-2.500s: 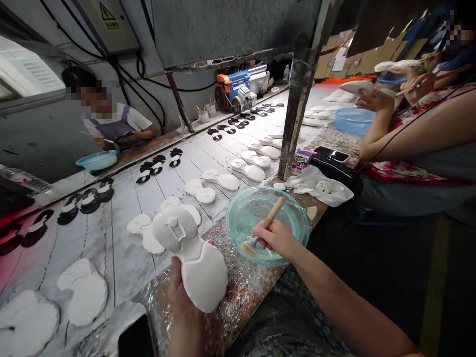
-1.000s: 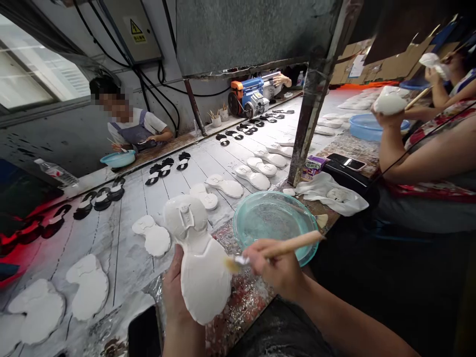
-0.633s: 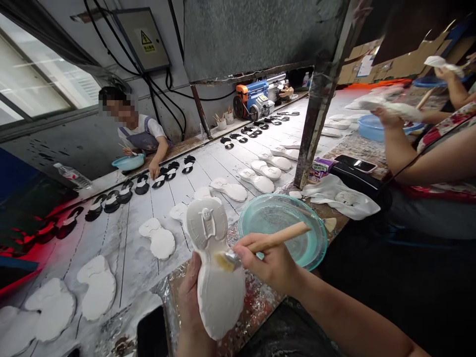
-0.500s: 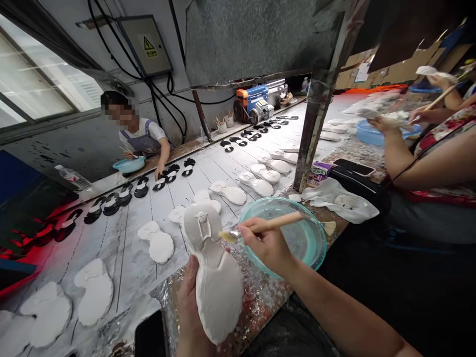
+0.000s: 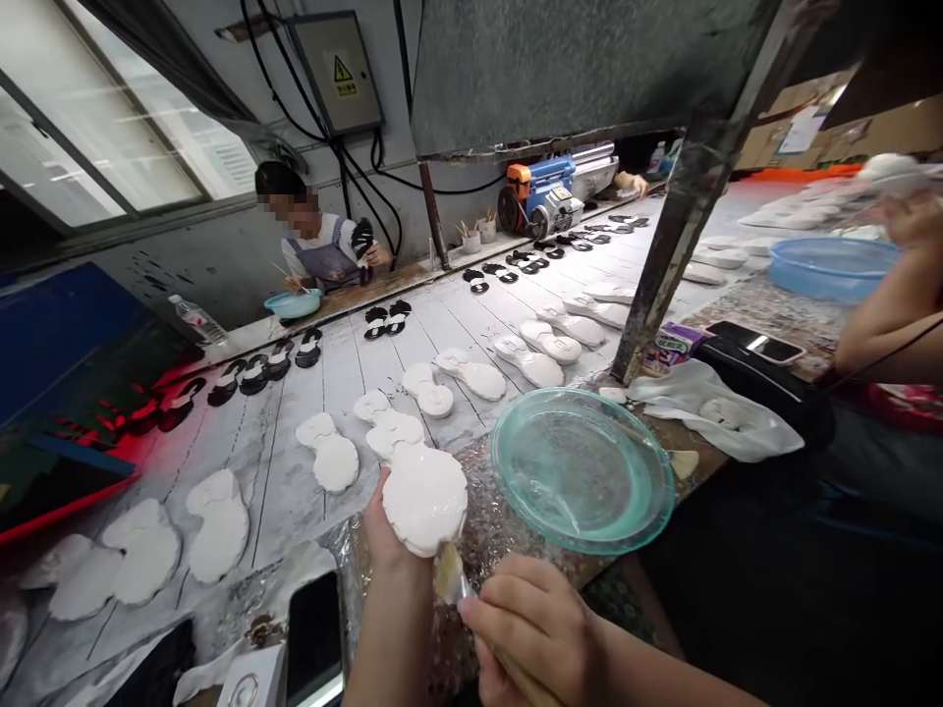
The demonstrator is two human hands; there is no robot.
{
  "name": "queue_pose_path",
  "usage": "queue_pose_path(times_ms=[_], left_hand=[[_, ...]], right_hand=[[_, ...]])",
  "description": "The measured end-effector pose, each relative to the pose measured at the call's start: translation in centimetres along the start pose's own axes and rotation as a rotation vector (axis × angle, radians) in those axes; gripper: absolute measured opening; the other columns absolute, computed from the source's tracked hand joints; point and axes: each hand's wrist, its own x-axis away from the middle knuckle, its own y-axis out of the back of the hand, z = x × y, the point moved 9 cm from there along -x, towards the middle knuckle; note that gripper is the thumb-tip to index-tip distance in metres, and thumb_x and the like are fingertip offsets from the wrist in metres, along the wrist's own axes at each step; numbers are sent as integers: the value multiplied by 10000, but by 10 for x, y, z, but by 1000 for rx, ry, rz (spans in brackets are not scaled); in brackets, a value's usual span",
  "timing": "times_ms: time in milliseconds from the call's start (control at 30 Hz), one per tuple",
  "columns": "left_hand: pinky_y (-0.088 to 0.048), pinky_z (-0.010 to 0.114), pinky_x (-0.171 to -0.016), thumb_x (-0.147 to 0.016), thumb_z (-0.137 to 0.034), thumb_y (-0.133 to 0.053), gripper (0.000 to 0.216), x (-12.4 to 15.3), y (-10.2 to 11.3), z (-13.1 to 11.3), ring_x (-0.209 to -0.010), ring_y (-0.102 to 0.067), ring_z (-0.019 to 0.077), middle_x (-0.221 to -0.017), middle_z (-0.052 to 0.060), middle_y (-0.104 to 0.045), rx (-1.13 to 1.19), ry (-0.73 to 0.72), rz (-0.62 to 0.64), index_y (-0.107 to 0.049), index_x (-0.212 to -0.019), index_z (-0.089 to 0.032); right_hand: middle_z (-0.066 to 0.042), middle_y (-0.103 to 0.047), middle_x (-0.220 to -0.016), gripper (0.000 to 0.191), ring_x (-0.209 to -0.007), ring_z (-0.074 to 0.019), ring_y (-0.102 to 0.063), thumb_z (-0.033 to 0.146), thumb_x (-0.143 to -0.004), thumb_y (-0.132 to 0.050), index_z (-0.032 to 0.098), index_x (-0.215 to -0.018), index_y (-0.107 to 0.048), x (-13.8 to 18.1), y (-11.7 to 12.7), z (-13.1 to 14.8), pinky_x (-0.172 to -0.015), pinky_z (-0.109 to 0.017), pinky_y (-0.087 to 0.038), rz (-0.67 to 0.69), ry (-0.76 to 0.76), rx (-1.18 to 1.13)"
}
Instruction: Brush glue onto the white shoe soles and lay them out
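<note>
My left hand (image 5: pixel 388 525) is closed around a white shoe sole (image 5: pixel 425 499), its broad end toward me. The sole's face looks wet and glossy. In my right hand (image 5: pixel 536 624) is a paintbrush (image 5: pixel 449 572), its pale bristles at the sole's near edge. Just right of the sole stands a clear turquoise basin (image 5: pixel 652 511). More white soles, such as one single sole (image 5: pixel 471 375), lie on the white belt (image 5: pixel 295 535) beyond my left hand.
A co-worker (image 5: pixel 324 241) across the belt holds a dark piece near a bowl. Black shoe parts (image 5: pixel 254 375) line the far side. A metal post (image 5: pixel 667 231) rises behind the basin. Phones (image 5: pixel 315 628) and a white bag (image 5: pixel 711 407) lie near me.
The sole in my left hand has tipped away, its broad end now up. My brush has moved from its upper part to its near edge. The co-worker has lifted a dark piece.
</note>
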Motion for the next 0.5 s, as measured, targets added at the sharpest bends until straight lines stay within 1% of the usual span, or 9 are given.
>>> queue_pose_path(times_ms=[33, 67, 133, 200, 300, 367, 400, 433, 500], left_hand=[[-532, 443, -862, -966, -386, -234, 574, 0, 1, 1, -774, -719, 264, -835, 143, -752, -3, 11, 7, -724, -871, -103], [-530, 437, -865, -966, -389, -237, 569, 0, 2, 3, -779, -719, 261, -837, 137, -754, -9, 26, 16, -724, -878, -109], [-525, 416, -881, -964, -383, -258, 540, 3, 1, 8, -807, -719, 253, -862, 133, -756, -28, 67, 43, -722, -925, -109], [-521, 401, -893, -957, -374, -274, 517, 6, 0, 10, -841, -717, 250, -884, 136, -755, -56, 112, 68, -714, -990, -105], [-502, 404, -928, -932, -361, -342, 439, 12, 1, 10, -943, -699, 244, -935, 117, -754, -99, 167, 106, -690, -1102, -155], [-507, 408, -918, -921, -385, -386, 413, 15, -1, 6, -950, -696, 243, -949, 112, -753, -184, 185, 156, -693, -1101, -176], [-524, 405, -887, -920, -395, -401, 408, 15, -4, 3, -914, -703, 244, -946, 119, -753, -255, 174, 193, -702, -1075, -169], [-540, 400, -848, -921, -397, -414, 401, 16, -8, 0, -879, -708, 244, -943, 128, -752, -331, 150, 233, -712, -1043, -158], [-553, 397, -794, -925, -382, -437, 376, 16, -19, -9, -854, -710, 250, -928, 137, -751, -444, 50, 305, -721, -996, -146]], right_hand=[[-77, -658, -687, 339, -616, -167, -613, 24, -742, -497, 29, -1065, -599, 2, 0, 2, -603, -301, -564, 7, 18, -18], [-74, -664, -698, 348, -609, -158, -614, 28, -759, -495, 26, -1095, -586, 3, 2, 3, -602, -293, -565, -15, 27, -44], [-79, -675, -731, 389, -615, -154, -619, 43, -777, -505, 25, -1161, -559, 7, 7, 0, -598, -290, -564, -99, 4, -79], [-77, -678, -744, 405, -614, -153, -619, 70, -787, -516, 55, -1190, -558, 10, 8, -5, -579, -282, -553, -175, -47, -108], [-46, -657, -685, 292, -551, -135, -587, 171, -843, -514, 123, -1111, -618, 10, 3, -11, -533, -250, -517, -239, -141, -258], [-23, -618, -624, 220, -504, -123, -542, 231, -848, -519, 153, -998, -658, 10, 8, -20, -494, -237, -471, -351, -269, -350], [-17, -606, -612, 197, -501, -121, -530, 223, -826, -533, 159, -955, -668, 10, 10, -24, -490, -236, -453, -377, -333, -370], [-14, -602, -613, 185, -507, -119, -525, 194, -794, -549, 162, -928, -673, 9, 10, -29, -491, -234, -440, -370, -389, -382], [-10, -604, -625, 220, -525, -117, -526, 123, -732, -558, 164, -910, -681, 7, 8, -37, -504, -228, -429, -281, -462, -431]])
